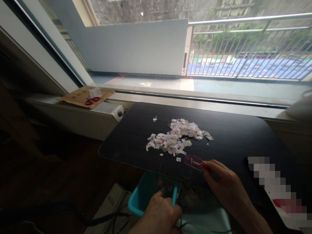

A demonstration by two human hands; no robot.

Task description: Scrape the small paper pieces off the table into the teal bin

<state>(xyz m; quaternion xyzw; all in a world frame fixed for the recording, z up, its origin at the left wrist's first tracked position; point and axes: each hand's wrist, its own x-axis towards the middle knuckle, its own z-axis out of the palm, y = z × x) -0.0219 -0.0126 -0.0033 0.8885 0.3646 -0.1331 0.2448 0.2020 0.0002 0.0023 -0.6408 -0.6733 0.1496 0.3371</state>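
Comprises a left hand (162,209), bare, with broad back, rounded knuckles and a bare wrist (148,224) cropped by the lower edge. Includes a right hand (226,177), likewise bare, with slim thumb and fingers, long back and narrow wrist. Adds a right forearm (251,209), uncovered, smooth in outline, widening gently from the wrist, running out at the lower edge. Leaves the fingernails too small and blurred to describe.

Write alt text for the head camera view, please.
A right hand holds a translucent purplish strip near a pile of pale scraps on a dark table; the left hand holds a turquoise bin below the edge. Red scissors lie on an envelope, far left.
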